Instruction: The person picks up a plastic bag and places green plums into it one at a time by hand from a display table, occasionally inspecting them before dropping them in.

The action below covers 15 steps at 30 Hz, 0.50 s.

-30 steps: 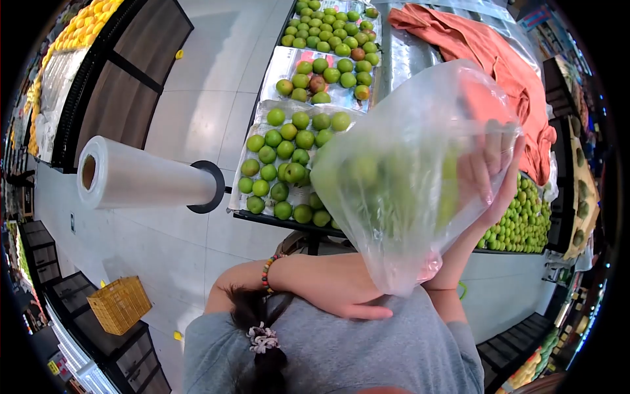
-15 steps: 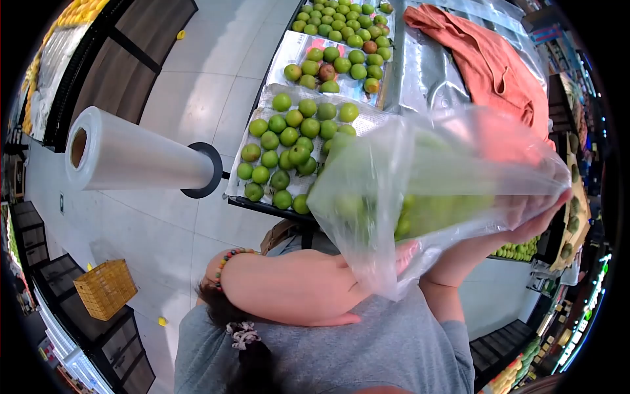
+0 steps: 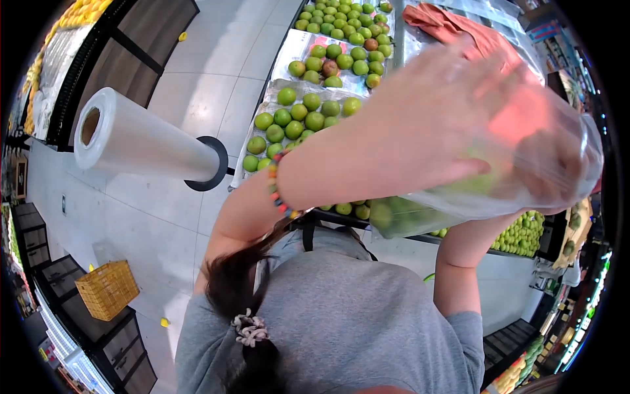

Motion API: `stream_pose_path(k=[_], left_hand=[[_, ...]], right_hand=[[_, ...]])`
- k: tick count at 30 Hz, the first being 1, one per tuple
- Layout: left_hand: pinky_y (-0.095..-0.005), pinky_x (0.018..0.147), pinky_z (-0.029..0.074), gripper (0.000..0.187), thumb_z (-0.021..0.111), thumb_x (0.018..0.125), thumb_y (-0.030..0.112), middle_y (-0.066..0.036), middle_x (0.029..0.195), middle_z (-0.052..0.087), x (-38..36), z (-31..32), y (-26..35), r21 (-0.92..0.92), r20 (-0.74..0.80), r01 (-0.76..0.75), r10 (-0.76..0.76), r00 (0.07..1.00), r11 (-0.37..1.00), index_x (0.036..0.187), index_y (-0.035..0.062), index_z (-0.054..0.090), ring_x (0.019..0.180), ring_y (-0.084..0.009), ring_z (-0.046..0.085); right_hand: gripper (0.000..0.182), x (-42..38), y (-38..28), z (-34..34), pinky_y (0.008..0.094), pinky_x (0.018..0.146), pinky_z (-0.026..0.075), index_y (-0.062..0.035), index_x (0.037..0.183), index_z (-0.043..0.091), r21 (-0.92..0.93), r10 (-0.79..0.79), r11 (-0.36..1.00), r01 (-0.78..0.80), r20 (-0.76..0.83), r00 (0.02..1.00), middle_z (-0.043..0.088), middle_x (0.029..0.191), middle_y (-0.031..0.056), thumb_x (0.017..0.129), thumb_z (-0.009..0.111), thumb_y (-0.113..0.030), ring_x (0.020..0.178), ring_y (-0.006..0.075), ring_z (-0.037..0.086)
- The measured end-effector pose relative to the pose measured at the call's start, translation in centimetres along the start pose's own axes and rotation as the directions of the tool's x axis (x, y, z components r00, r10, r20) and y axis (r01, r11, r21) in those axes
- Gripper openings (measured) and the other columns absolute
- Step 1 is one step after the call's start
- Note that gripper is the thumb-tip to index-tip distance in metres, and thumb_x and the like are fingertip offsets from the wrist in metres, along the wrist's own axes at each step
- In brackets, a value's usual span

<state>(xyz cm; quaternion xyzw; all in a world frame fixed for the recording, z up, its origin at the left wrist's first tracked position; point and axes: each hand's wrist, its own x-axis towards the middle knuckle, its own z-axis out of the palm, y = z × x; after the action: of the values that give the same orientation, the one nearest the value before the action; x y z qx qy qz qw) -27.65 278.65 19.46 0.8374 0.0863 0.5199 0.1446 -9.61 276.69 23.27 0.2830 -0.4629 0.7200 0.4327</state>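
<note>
My left hand point(image 3: 453, 118), at the end of the arm with the beaded bracelet point(image 3: 275, 187), is raised over a clear plastic bag point(image 3: 433, 203). It is blurred, but its fingers look spread. Behind the clear film at the right, my right hand point(image 3: 554, 164) has its fingers curled on the bag. Green round fruits point(image 3: 390, 215) show through the bag's lower left part. More green fruits point(image 3: 295, 111) lie on paper on the display table point(image 3: 274, 92) beyond, partly hidden by my left arm.
A large roll of clear plastic bags point(image 3: 144, 138) sticks out left of the table. A salmon-coloured cloth point(image 3: 459, 29) lies at the table's far right. A yellow woven basket point(image 3: 107, 289) is at the lower left. Shelves line both sides.
My left hand has come up from below the bag and now passes over it. The bag and my right hand have shifted to the right, and the bag looks more gathered.
</note>
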Motion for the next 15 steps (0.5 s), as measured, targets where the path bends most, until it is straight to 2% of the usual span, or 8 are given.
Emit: stream_pose_path(k=[1,3,5,7,9,11,13,15], left_hand=[[-0.0418,0.082,0.042,0.060,0.067,0.070,0.029,-0.014,0.102,0.058,0.5,0.8,-0.2,-0.064,0.006,-0.074,0.075,0.997,0.995,0.119,0.0021,0.044,0.093,-0.0301,0.055],[-0.0408,0.071,0.045,0.045,0.064,0.073,0.031,-0.013,0.090,0.061,1.5,1.6,0.0,-0.101,0.251,-0.027,0.052,0.967,0.995,0.105,0.0016,0.052,0.080,-0.0299,0.058],[-0.0393,0.061,0.045,0.037,0.060,0.077,0.033,-0.013,0.078,0.061,2.4,1.9,0.0,-0.127,0.428,0.022,0.035,0.903,0.992,0.096,0.0020,0.057,0.068,-0.0283,0.058],[-0.0372,0.054,0.043,0.034,0.057,0.081,0.035,-0.013,0.066,0.057,2.9,1.9,-0.3,-0.141,0.539,0.078,0.010,0.842,0.987,0.091,0.0033,0.060,0.057,-0.0252,0.056],[-0.0353,0.051,0.041,0.035,0.053,0.084,0.037,-0.015,0.061,0.054,2.5,1.5,-0.5,-0.220,0.520,0.216,-0.074,0.851,0.951,0.084,0.0028,0.060,0.053,-0.0226,0.054],[-0.0296,0.044,0.032,0.044,0.048,0.089,0.038,-0.009,0.050,0.046,2.1,0.2,-0.6,-0.289,0.516,0.342,-0.155,0.843,0.894,0.066,0.0017,0.055,0.044,-0.0151,0.043],[-0.0276,0.042,0.025,0.047,0.045,0.091,0.037,-0.002,0.045,0.034,1.1,-0.7,0.4,-0.492,0.485,0.584,-0.354,0.800,0.646,0.056,0.0057,0.046,0.040,-0.0118,0.033],[-0.0260,0.040,0.021,0.050,0.042,0.092,0.036,0.003,0.043,0.027,0.0,-2.0,2.0,-0.672,0.466,0.657,-0.494,0.734,0.341,0.051,0.0086,0.041,0.038,-0.0092,0.026]], right_hand=[[0.014,0.4,-0.3,-0.1,0.0225,0.038,0.033,-0.0079,0.071,0.054,0.081,0.038,0.996,-0.046,0.093,0.995,0.053,0.065,0.0028,0.081,0.051,-0.017,0.049,0.0096,0.046],[0.013,1.3,-0.3,-0.3,0.0231,0.039,0.035,-0.0076,0.070,0.057,0.227,0.084,0.962,-0.153,0.286,0.954,0.055,0.065,0.0033,0.079,0.053,-0.017,0.051,0.0107,0.048],[0.014,2.7,0.4,0.1,0.0229,0.038,0.034,-0.0072,0.067,0.057,0.278,0.035,0.952,-0.128,0.315,0.948,0.056,0.063,0.0032,0.077,0.054,-0.015,0.050,0.0110,0.049],[0.021,1.0,-0.1,2.0,0.0206,0.034,0.029,-0.0077,0.070,0.051,-0.035,0.006,0.999,-0.005,0.038,0.999,0.043,0.053,0.0006,0.086,0.043,-0.018,0.040,0.0075,0.037],[0.029,-0.5,-1.1,3.5,0.0190,0.033,0.023,-0.0065,0.075,0.050,-0.311,-0.043,0.950,-0.035,-0.241,0.970,0.034,0.049,-0.0017,0.093,0.034,-0.024,0.036,0.0044,0.028],[0.031,-1.0,-1.4,3.4,0.0189,0.036,0.026,-0.0056,0.081,0.048,-0.370,-0.054,0.926,-0.078,-0.335,0.941,0.037,0.054,-0.0018,0.095,0.030,-0.028,0.039,0.0049,0.030],[0.034,-1.2,-0.6,2.6,0.0188,0.039,0.028,-0.0046,0.087,0.047,-0.437,-0.097,0.891,-0.124,-0.448,0.889,0.040,0.059,-0.0018,0.097,0.027,-0.031,0.043,0.0054,0.031],[0.036,-0.6,1.5,2.2,0.0224,0.059,0.043,-0.0007,0.107,0.050,-0.627,-0.373,0.758,-0.181,-0.644,0.668,0.053,0.075,0.0045,0.096,0.032,-0.030,0.064,0.0108,0.051]])
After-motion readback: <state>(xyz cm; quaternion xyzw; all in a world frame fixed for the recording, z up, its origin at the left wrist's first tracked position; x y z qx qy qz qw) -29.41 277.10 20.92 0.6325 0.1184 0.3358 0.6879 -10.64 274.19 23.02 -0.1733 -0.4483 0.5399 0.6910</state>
